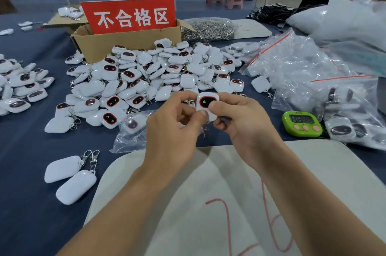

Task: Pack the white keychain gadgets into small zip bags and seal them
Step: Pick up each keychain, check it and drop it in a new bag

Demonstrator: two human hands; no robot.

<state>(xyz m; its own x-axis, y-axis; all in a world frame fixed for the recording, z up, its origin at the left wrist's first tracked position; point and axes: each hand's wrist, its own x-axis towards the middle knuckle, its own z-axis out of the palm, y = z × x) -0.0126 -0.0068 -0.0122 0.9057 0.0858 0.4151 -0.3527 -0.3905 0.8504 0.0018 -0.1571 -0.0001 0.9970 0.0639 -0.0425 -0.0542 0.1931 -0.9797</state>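
The white gadget sits upright, face toward you, above the pale board; your left hand and right hand pinch it together, the heap of gadgets just beyond, green timer to the right

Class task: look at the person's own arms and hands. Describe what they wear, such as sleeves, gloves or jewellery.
The left hand and right hand are bare: no gloves, no rings in view. The left forearm and right forearm are uncovered down to the picture's edge: no sleeve, watch or bracelet shows. Visible nails are short and unpainted.
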